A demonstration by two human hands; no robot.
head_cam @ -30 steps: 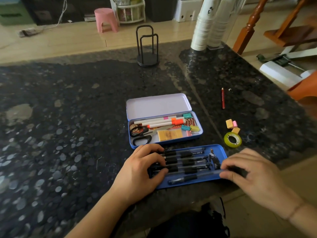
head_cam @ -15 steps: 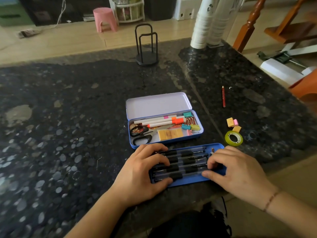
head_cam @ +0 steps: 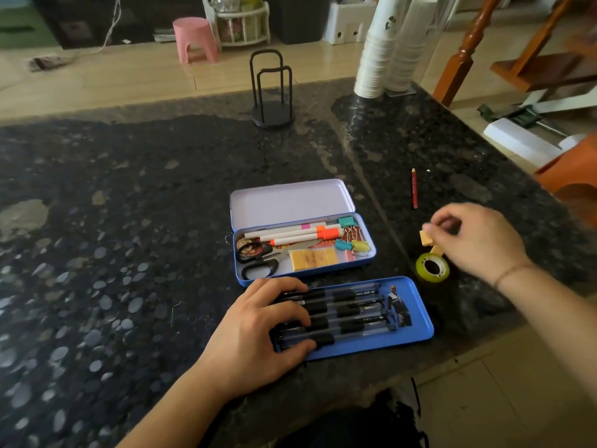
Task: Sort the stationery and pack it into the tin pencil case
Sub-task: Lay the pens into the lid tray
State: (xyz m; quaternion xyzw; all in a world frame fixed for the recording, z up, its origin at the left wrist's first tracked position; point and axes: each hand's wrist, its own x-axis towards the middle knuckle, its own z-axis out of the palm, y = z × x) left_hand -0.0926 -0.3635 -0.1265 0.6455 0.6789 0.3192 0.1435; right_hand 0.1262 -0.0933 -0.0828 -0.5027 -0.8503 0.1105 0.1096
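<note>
The blue tin pencil case (head_cam: 371, 253) lies open, lid (head_cam: 290, 202) back, holding markers, scissors (head_cam: 255, 257), binder clips (head_cam: 353, 240) and yellow erasers. In front of it a blue tray (head_cam: 416, 321) carries several black pens (head_cam: 352, 313). My left hand (head_cam: 258, 334) lies over the pens' left ends, thumb at the tray's near edge. My right hand (head_cam: 475, 240), blurred, hovers right of the case with its fingers curled onto the small loose erasers (head_cam: 425, 238); whether it grips one is unclear. A green tape roll (head_cam: 432, 267) sits just below it. A red pencil (head_cam: 413, 189) lies further back.
A black wire holder (head_cam: 271, 92) stands at the back of the dark granite counter (head_cam: 129, 221). Stacks of white cups (head_cam: 378, 53) are at the back right. The counter's right edge runs close to the tape and pencil; its front edge is just behind the tray.
My right hand has left the pen tray and moved right and back to the loose erasers. The tray's right end with its picture is uncovered. My left hand stays on the pens.
</note>
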